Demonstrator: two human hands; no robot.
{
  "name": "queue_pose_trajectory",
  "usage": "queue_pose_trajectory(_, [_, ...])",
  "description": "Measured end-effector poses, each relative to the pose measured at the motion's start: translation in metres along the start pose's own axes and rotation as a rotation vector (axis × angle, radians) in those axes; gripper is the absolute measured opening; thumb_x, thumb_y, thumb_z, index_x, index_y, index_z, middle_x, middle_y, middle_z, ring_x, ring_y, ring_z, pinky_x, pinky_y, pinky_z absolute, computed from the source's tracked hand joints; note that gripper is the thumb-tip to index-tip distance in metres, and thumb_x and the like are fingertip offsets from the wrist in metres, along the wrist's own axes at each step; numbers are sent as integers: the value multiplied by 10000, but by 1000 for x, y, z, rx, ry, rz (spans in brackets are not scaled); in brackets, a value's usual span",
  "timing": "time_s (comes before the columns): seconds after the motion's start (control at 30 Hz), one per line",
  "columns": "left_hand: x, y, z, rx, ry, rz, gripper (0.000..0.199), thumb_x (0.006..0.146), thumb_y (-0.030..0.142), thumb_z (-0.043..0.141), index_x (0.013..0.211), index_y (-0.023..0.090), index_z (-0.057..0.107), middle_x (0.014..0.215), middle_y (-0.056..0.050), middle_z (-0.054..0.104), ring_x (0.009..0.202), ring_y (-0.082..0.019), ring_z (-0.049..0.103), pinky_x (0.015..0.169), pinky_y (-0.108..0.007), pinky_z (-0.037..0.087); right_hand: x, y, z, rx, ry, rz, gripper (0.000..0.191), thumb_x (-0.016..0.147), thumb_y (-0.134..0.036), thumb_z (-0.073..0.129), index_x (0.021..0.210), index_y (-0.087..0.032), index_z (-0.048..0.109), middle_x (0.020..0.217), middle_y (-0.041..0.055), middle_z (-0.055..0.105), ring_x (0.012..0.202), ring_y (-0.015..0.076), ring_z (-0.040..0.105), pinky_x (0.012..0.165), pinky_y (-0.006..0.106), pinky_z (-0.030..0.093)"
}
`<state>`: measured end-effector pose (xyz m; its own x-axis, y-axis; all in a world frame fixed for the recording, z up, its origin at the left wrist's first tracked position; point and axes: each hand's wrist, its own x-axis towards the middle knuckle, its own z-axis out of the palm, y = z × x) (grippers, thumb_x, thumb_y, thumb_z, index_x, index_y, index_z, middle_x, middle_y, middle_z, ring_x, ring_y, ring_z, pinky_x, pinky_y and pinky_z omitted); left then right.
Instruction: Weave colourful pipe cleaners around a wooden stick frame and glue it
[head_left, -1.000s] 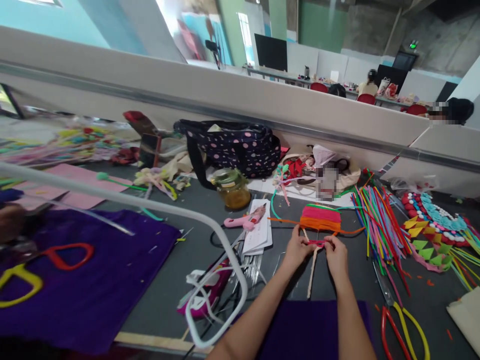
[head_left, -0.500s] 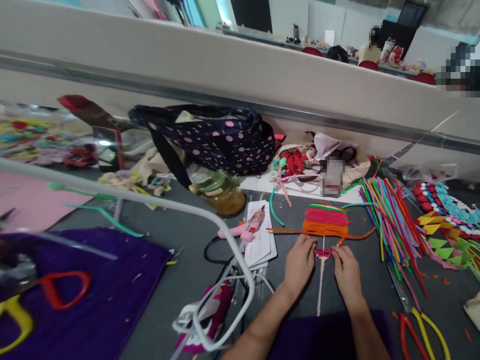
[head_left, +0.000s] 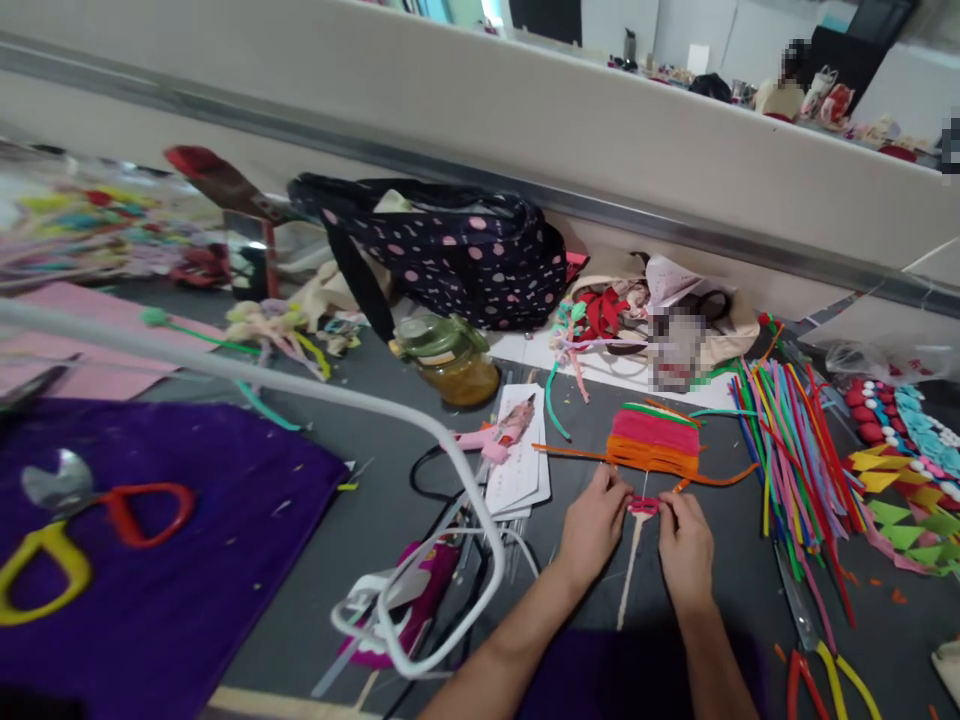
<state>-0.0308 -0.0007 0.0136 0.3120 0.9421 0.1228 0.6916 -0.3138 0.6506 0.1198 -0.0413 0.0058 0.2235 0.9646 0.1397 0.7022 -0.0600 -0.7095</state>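
My left hand and my right hand pinch the two sides of a small magenta piece, fingers closed. A pale strip hangs from this piece towards me, and a thin pale line runs up from it. Just above my fingers lies a flat woven band of pink and orange pipe cleaners, with green and white at its far edge. Loose orange ends stick out to its left and right. An orange bit shows near my right fingertips.
Pipe cleaners and red-yellow scissors lie right. Left are a white tube frame, a magenta glue gun, papers, a green-lidded jar and scissors on purple cloth. Bags stand behind.
The view has shifted, showing more of the left scissors. Both hands keep their pinch on the magenta piece; the pale strip now slants more to the lower left.
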Motion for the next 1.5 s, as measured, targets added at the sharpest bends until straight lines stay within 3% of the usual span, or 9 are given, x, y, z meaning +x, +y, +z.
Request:
queue_pose_trajectory(0.2, [10, 7, -8, 155, -153, -37, 190, 859, 110, 398, 868, 206, 561, 1003, -63, 524, 804, -173, 563, 643, -255, 431, 6, -1, -4, -8, -22, 34, 189, 868, -252, 457, 870, -224, 644, 838, 56, 614, 778, 208, 587, 713, 302, 435])
queue_pose_trajectory(0.37, [12, 8, -5, 220, -177, -3, 264, 799, 10, 365, 884, 198, 530, 1020, -83, 513, 833, -198, 559, 678, -284, 434, 11, -3, -10, 17, -51, 65, 190, 870, -251, 451, 864, -217, 637, 824, 45, 635, 766, 194, 598, 692, 279, 426])
queue_pose_trajectory(0.67, [8, 2, -12, -5, -194, 6, 228, 845, 62, 353, 895, 207, 522, 870, -42, 556, 803, -178, 550, 713, -274, 433, 10, -12, -11, -67, -121, 76, 173, 859, -261, 465, 797, -217, 620, 764, 25, 615, 709, 179, 575, 640, 259, 396])
queue_pose_trajectory(0.8, [6, 0, -18, -71, -203, 23, 228, 841, 78, 397, 964, 205, 542, 1018, -62, 522, 876, -168, 556, 772, -268, 437, 10, -14, -11, -88, -137, 67, 193, 868, -258, 446, 810, -217, 626, 790, 30, 609, 729, 173, 571, 664, 257, 401])
queue_pose_trajectory(1.07, [5, 8, -21, 67, -257, -17, 181, 882, 134, 396, 893, 208, 561, 1001, -49, 514, 870, -163, 565, 756, -255, 430, 13, -18, -13, -5, -112, 51, 203, 853, -247, 466, 783, -222, 655, 791, 30, 584, 739, 171, 564, 671, 255, 410])
queue_pose_trajectory(1.27, [12, 20, -26, 270, -258, -54, 207, 874, 102, 383, 941, 188, 558, 1058, -82, 517, 868, -176, 562, 712, -276, 429, 15, -14, -9, -77, -102, 45, 209, 859, -213, 426, 756, -210, 608, 795, 28, 585, 773, 181, 556, 689, 267, 381])
queue_pose_trajectory(1.5, [28, 18, -29, 335, -266, 2, 185, 858, 119, 441, 817, 175, 613, 929, -83, 567, 853, -203, 566, 677, -294, 417, 16, -5, -5, -87, -40, 40, 206, 858, -211, 379, 758, -205, 559, 767, 35, 564, 754, 192, 543, 691, 279, 376])
